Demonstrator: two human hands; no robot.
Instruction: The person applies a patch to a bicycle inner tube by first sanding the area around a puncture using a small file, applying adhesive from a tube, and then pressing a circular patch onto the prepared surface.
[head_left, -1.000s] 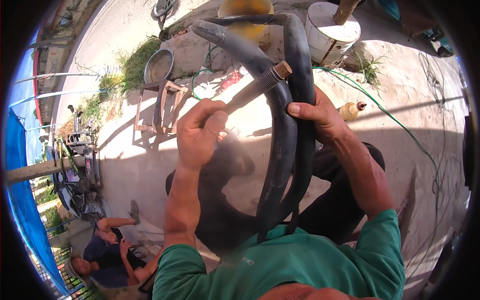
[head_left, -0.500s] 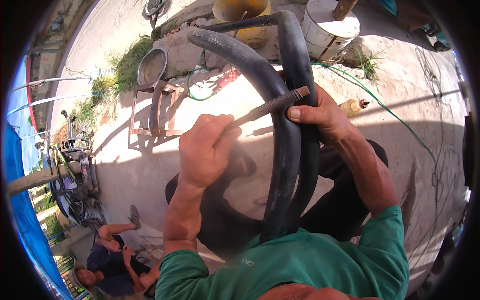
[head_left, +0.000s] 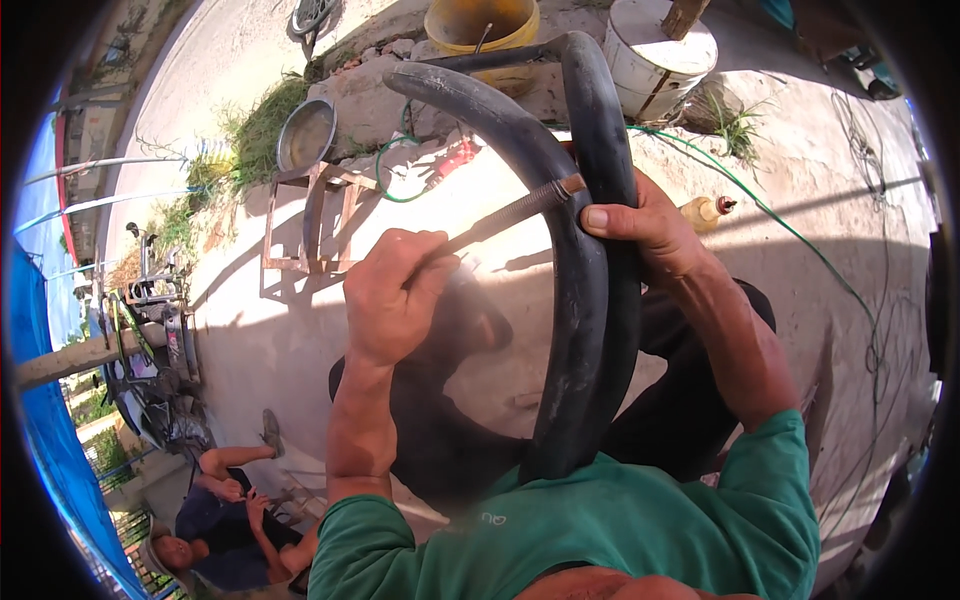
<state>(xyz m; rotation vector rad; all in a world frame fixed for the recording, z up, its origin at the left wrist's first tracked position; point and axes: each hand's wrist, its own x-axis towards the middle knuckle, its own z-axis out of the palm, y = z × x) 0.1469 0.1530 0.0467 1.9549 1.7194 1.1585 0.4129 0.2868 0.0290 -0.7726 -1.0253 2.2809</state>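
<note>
A black rubber inner tube stands bent in a loop before me, its lower end against my green shirt. My right hand is closed around the tube on its right side, thumb pressed on the front. In my left hand, fingers wrapped round its near end, is a ridged, rasp-like rod. The rod slants up to the right, and its brownish tip lies across the front strand of the tube just above my right thumb. My left fist hides the rod's near end.
Beyond the tube stand a yellow bucket and a white drum. At the left are a rusty metal frame and a round basin. A yellow bottle lies near a green hose. Another person sits lower left.
My left hand has drawn the rod back to the left and slightly down, so less of it reaches over the tube. The tube has shifted slightly right; my right hand keeps its hold.
</note>
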